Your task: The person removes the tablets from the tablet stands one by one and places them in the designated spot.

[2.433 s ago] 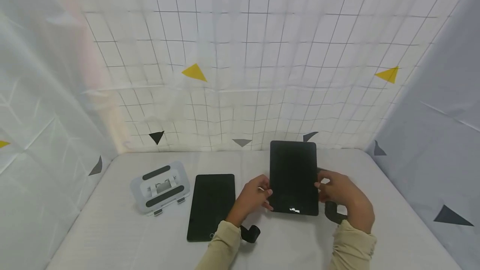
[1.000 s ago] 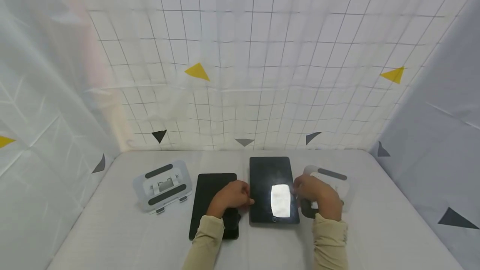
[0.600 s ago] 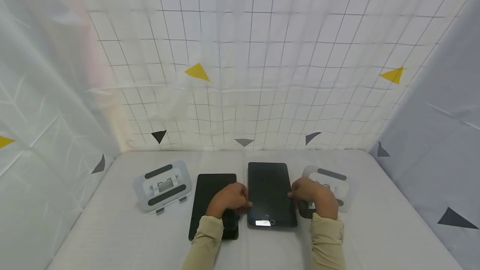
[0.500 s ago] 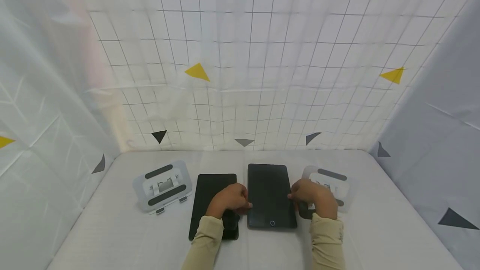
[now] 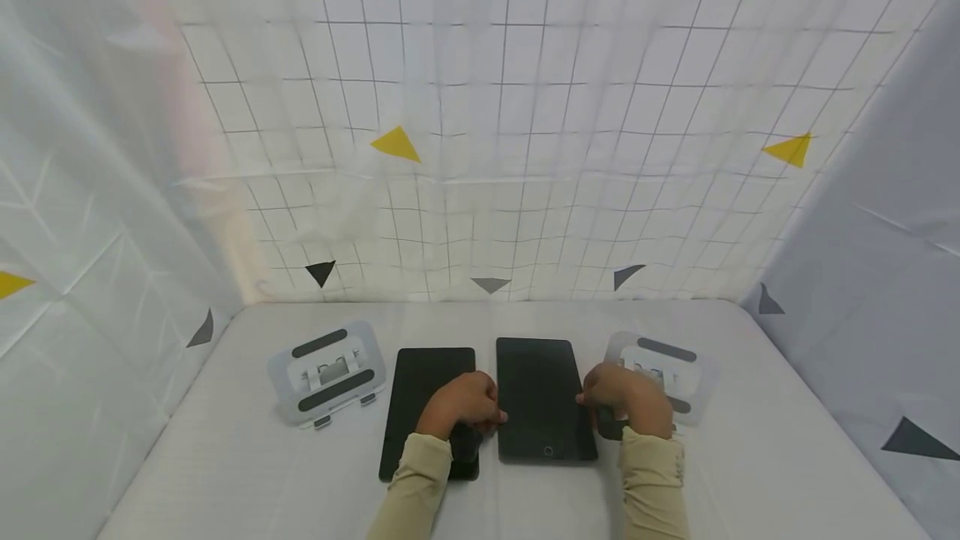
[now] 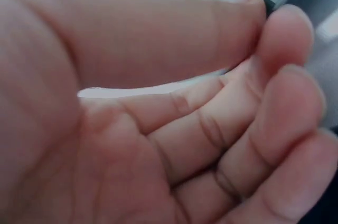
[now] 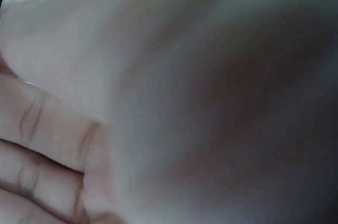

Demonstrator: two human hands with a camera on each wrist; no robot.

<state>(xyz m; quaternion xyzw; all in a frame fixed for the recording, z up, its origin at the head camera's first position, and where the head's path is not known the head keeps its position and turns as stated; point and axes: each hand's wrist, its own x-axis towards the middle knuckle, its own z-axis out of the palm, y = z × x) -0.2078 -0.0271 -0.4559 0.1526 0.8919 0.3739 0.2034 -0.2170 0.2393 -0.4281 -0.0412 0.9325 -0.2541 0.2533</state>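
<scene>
Both hands pinch the long sides of a black tablet (image 5: 538,398) in the middle of the head view, its screen facing up. My left hand (image 5: 461,401) grips the left edge, and in the left wrist view its thumb (image 6: 232,28) presses towards the index fingertip at a dark edge. On the right edge is my right hand (image 5: 628,394); in the right wrist view its fingers are partly cut off. A second black tablet (image 5: 420,373) lies on the table to the left, partly hidden by my left hand and wrist.
A pale grey folded stand (image 5: 360,348) with dark pads lies on the white table (image 5: 225,473) at the far left. A similar stand (image 5: 701,373) lies at the right, partly behind my right hand. A white gridded sheet (image 5: 450,223) hangs behind the table.
Both hands have brought the held tablet left and down, from raised and tilted to lying lower beside the other tablet. Over the last half second it moves slightly nearer. The right stand has come into view.
</scene>
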